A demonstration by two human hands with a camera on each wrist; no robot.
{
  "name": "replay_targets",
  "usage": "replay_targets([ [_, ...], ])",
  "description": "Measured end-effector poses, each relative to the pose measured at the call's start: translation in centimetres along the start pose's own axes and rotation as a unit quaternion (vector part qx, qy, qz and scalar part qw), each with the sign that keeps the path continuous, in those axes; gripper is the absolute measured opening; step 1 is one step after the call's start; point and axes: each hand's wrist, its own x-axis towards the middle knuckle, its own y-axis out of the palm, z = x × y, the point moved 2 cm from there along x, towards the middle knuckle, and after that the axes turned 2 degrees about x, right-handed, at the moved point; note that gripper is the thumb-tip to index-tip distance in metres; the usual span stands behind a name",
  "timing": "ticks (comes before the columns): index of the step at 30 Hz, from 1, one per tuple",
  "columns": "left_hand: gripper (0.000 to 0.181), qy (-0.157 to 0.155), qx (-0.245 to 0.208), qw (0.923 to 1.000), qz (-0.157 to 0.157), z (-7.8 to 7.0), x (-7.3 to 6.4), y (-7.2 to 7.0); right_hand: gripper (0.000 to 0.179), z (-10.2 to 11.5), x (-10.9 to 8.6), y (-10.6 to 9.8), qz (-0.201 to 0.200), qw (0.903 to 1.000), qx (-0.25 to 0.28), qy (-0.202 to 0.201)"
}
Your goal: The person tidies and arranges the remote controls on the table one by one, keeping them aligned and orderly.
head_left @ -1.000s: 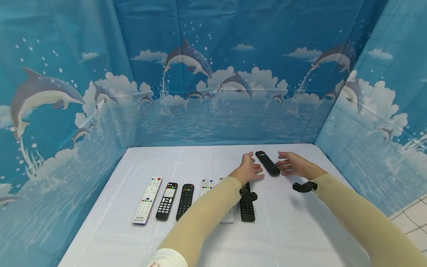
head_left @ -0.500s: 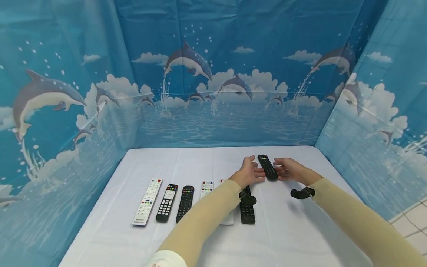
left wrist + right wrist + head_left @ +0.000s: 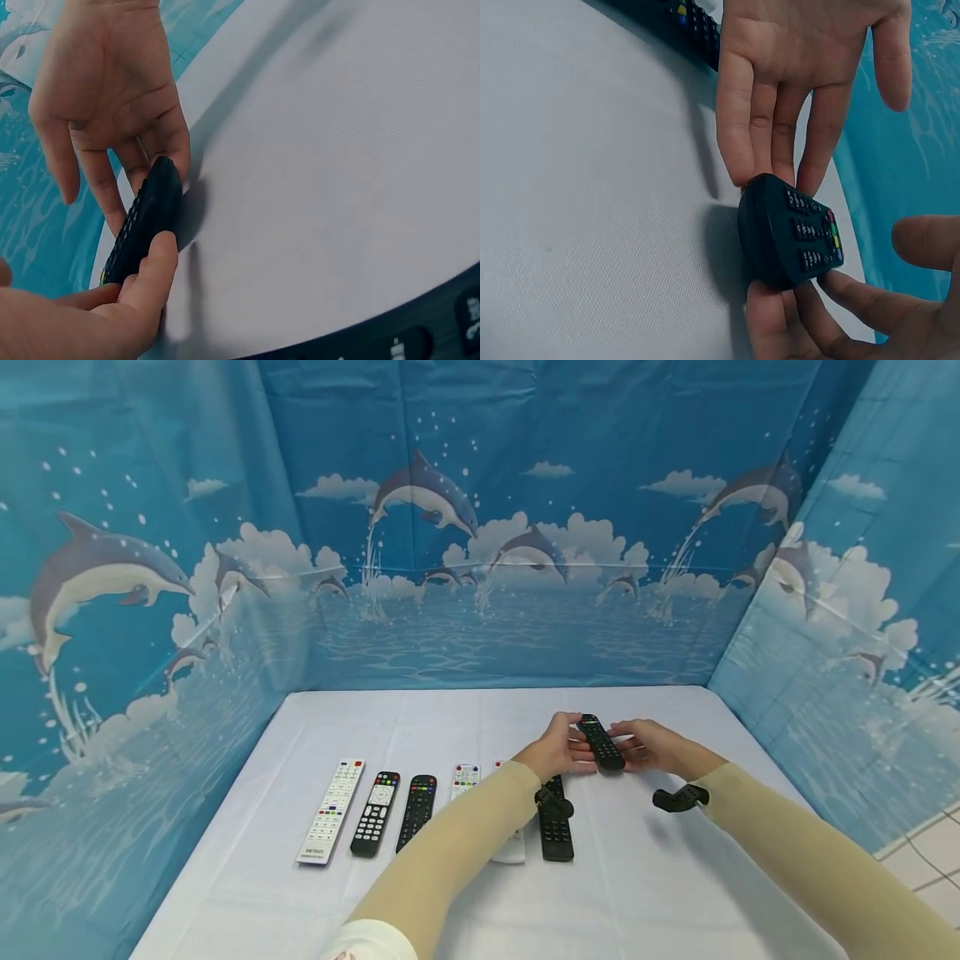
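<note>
A black remote control (image 3: 601, 744) with rows of small buttons and colored keys is between my two hands, at the far right part of the white table. My left hand (image 3: 557, 748) touches its left side with extended fingers. On the other side, my right hand (image 3: 654, 748) has its fingertips along the edge, fingers nearly straight. In the left wrist view the remote (image 3: 146, 221) stands tilted on its side view, its shadow beside it on the cloth. The right wrist view shows fingers of both hands against opposite sides of the remote (image 3: 787, 232), thumbs apart from it.
A row of remotes lies nearer me: a white one (image 3: 331, 812), two black ones (image 3: 375, 814), two white ones partly hidden under my left sleeve (image 3: 457, 843), and another black one (image 3: 556, 835) below my left wrist. Dolphin-print curtains (image 3: 480, 635) surround the white table (image 3: 225, 893).
Both hands have closed in on the black remote from either side. The remote has shifted slightly toward me, and the right hand has moved left. The row of remotes stays put.
</note>
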Motion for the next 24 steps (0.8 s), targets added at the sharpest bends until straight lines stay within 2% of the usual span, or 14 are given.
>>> replay_targets([
  [8,0.063,0.006,0.003,1.0000,-0.001,-0.3,-0.2,-0.5,0.059,0.2,-0.8,1.0,-0.013,0.9998,0.013,-0.012],
  [13,0.061,0.020,0.017,0.9997,0.000,-0.3,-0.6,-1.0,0.060,0.2,-1.2,1.3,-0.007,0.9997,0.008,-0.023],
  [18,0.061,0.041,0.036,0.9984,0.014,-1.0,-1.7,-1.2,0.059,0.9,-2.3,2.1,-0.010,0.9991,0.011,-0.039],
  [24,0.060,0.039,0.034,0.9980,0.038,-1.9,-3.2,-1.2,0.063,1.7,-3.7,2.6,-0.009,0.9986,0.015,-0.050],
])
